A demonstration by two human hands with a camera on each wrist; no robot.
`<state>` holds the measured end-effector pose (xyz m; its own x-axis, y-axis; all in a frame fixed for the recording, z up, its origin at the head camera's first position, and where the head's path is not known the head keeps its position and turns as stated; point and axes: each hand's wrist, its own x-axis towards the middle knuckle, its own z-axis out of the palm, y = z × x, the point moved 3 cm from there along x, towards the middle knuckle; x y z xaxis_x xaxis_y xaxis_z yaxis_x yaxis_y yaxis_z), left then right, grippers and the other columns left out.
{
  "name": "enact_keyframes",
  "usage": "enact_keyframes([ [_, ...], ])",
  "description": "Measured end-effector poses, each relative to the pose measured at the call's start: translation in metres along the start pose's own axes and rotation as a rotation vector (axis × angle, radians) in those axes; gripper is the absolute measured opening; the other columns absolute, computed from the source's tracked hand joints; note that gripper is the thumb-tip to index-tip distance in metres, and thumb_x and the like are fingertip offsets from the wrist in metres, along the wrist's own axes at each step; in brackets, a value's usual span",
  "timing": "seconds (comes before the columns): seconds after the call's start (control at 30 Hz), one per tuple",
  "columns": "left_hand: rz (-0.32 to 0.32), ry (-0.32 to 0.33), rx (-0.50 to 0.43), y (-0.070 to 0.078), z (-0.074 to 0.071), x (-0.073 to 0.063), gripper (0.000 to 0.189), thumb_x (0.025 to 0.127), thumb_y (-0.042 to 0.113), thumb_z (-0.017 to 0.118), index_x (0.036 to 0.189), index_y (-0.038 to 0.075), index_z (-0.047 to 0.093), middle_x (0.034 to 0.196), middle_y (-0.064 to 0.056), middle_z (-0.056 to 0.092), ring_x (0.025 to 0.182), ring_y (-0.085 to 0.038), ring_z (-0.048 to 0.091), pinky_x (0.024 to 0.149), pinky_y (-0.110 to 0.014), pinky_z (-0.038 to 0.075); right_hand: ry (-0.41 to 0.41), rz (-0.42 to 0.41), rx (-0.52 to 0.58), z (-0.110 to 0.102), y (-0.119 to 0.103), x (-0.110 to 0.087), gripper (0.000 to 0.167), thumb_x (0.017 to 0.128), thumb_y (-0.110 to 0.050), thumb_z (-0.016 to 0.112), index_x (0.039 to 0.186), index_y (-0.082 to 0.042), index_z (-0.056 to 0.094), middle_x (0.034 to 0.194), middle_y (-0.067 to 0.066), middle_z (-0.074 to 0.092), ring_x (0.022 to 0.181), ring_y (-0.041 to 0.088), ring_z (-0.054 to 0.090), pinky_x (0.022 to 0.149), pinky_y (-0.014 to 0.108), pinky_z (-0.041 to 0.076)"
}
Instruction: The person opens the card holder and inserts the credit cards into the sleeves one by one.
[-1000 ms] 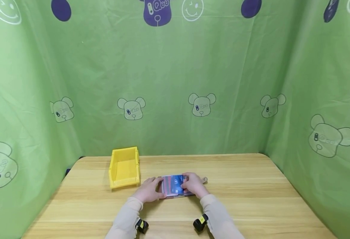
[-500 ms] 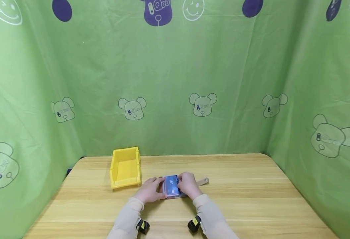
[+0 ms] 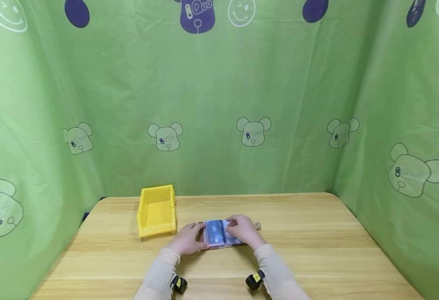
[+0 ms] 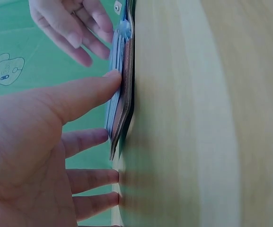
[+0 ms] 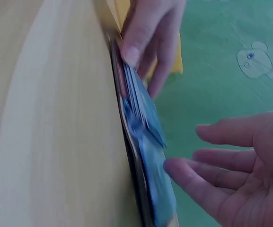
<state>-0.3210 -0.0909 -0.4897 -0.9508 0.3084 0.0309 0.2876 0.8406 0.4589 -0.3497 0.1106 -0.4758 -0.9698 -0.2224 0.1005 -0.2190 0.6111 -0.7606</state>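
Note:
An open card holder [image 3: 234, 241] lies on the wooden table, its brown cover beneath a stack of clear sleeves. A blue card [image 3: 214, 233] shows in the top sleeve on the left. My left hand [image 3: 186, 238] holds the holder's left part, its thumb [image 4: 96, 92] on the near edge of the sleeves and fingers at the far side. Over the right part hovers my right hand [image 3: 242, 230]. In the right wrist view its fingers [image 5: 183, 175] are loosely bent, hold nothing and stay close beside a bluish sleeve [image 5: 157, 179]. A snap strap [image 3: 257, 225] sticks out at the right.
A yellow bin [image 3: 156, 214] stands on the table [image 3: 298, 233], behind and left of the holder. Green curtains [image 3: 211, 83] with bear prints hang behind and at both sides. Each wrist wears a black camera, such as this one [image 3: 254, 281].
The right hand moved left, turning the sleeve with the blue card over onto the left stack, then let go and drew back right. The left hand kept its place.

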Motion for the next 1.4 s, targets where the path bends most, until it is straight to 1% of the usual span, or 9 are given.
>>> enact_keyframes([
  [0.2, 0.005, 0.002, -0.008, 0.003, -0.002, -0.001, 0.075, 0.080, 0.037, 0.077, 0.142, 0.007, 0.048, 0.142, -0.032, 0.046, 0.130, -0.049, 0.044, 0.107, -0.064, 0.039, 0.130, -0.023, -0.017, -0.028, 0.021, -0.001, 0.033, 0.082, -0.006, 0.071, 0.113, 0.004, 0.066, 0.093, 0.012, 0.073, 0.081, 0.021, 0.068, 0.074, 0.034, 0.059],
  [0.4, -0.001, -0.007, -0.017, 0.002, -0.002, -0.002, 0.075, 0.080, 0.037, 0.076, 0.142, 0.007, 0.047, 0.142, -0.032, 0.045, 0.131, -0.048, 0.044, 0.109, -0.062, 0.038, 0.196, -0.018, 0.001, -0.053, 0.048, -0.003, 0.034, 0.085, -0.006, 0.068, 0.117, 0.006, 0.064, 0.103, 0.019, 0.071, 0.095, 0.031, 0.067, 0.088, 0.044, 0.057],
  [0.57, -0.006, -0.010, -0.022, 0.001, -0.001, -0.003, 0.076, 0.080, 0.038, 0.076, 0.143, 0.006, 0.046, 0.143, -0.032, 0.045, 0.132, -0.048, 0.043, 0.109, -0.062, 0.038, 0.180, 0.004, -0.048, -0.063, 0.066, -0.006, 0.038, 0.083, -0.006, 0.070, 0.119, 0.006, 0.063, 0.112, 0.024, 0.068, 0.101, 0.036, 0.064, 0.093, 0.050, 0.054],
  [0.7, -0.015, -0.009, -0.033, 0.001, -0.001, -0.004, 0.081, 0.081, 0.038, 0.076, 0.143, -0.001, 0.043, 0.143, -0.031, 0.045, 0.133, -0.047, 0.043, 0.112, -0.060, 0.036, 0.133, 0.035, -0.066, -0.064, 0.076, -0.008, 0.039, 0.080, -0.002, 0.072, 0.117, 0.007, 0.063, 0.108, 0.023, 0.068, 0.097, 0.034, 0.065, 0.091, 0.051, 0.053],
  [0.93, -0.088, 0.000, -0.074, 0.001, -0.003, -0.005, 0.088, 0.079, 0.040, 0.077, 0.139, -0.013, 0.041, 0.146, -0.035, 0.038, 0.136, -0.049, 0.038, 0.115, -0.058, 0.034, 0.106, 0.050, -0.091, -0.061, 0.081, -0.007, 0.037, 0.074, 0.002, 0.074, 0.109, 0.007, 0.067, 0.093, 0.015, 0.069, 0.086, 0.024, 0.063, 0.082, 0.041, 0.055],
  [1.1, -0.100, -0.013, -0.081, -0.001, -0.003, -0.004, 0.084, 0.080, 0.042, 0.076, 0.135, -0.013, 0.046, 0.147, -0.035, 0.037, 0.136, -0.049, 0.037, 0.114, -0.058, 0.034, 0.107, 0.046, -0.108, -0.060, 0.083, -0.007, 0.032, 0.073, 0.000, 0.075, 0.104, 0.006, 0.070, 0.087, 0.012, 0.069, 0.082, 0.021, 0.062, 0.077, 0.036, 0.054],
  [1.2, -0.100, -0.018, -0.127, -0.003, -0.002, -0.002, 0.081, 0.081, 0.044, 0.074, 0.134, -0.012, 0.049, 0.146, -0.035, 0.038, 0.136, -0.050, 0.037, 0.114, -0.061, 0.033, 0.099, 0.021, -0.102, -0.061, 0.086, -0.007, 0.028, 0.072, 0.001, 0.074, 0.099, 0.005, 0.071, 0.084, 0.011, 0.069, 0.079, 0.021, 0.061, 0.075, 0.038, 0.054],
  [1.23, -0.097, -0.019, -0.150, -0.004, -0.002, -0.001, 0.080, 0.082, 0.044, 0.073, 0.134, -0.012, 0.049, 0.146, -0.035, 0.039, 0.135, -0.050, 0.038, 0.113, -0.062, 0.033, 0.102, -0.011, -0.104, -0.062, 0.086, -0.008, 0.026, 0.071, 0.001, 0.074, 0.097, 0.004, 0.072, 0.082, 0.010, 0.069, 0.076, 0.019, 0.060, 0.071, 0.035, 0.053],
  [1.4, -0.110, -0.030, -0.394, -0.008, 0.000, 0.004, 0.072, 0.086, 0.039, 0.069, 0.131, -0.013, 0.050, 0.137, -0.035, 0.049, 0.127, -0.051, 0.046, 0.106, -0.065, 0.039, 0.092, 0.011, -0.128, -0.062, 0.088, -0.008, 0.021, 0.072, 0.002, 0.072, 0.093, 0.002, 0.073, 0.081, 0.007, 0.069, 0.075, 0.017, 0.059, 0.070, 0.034, 0.052],
])
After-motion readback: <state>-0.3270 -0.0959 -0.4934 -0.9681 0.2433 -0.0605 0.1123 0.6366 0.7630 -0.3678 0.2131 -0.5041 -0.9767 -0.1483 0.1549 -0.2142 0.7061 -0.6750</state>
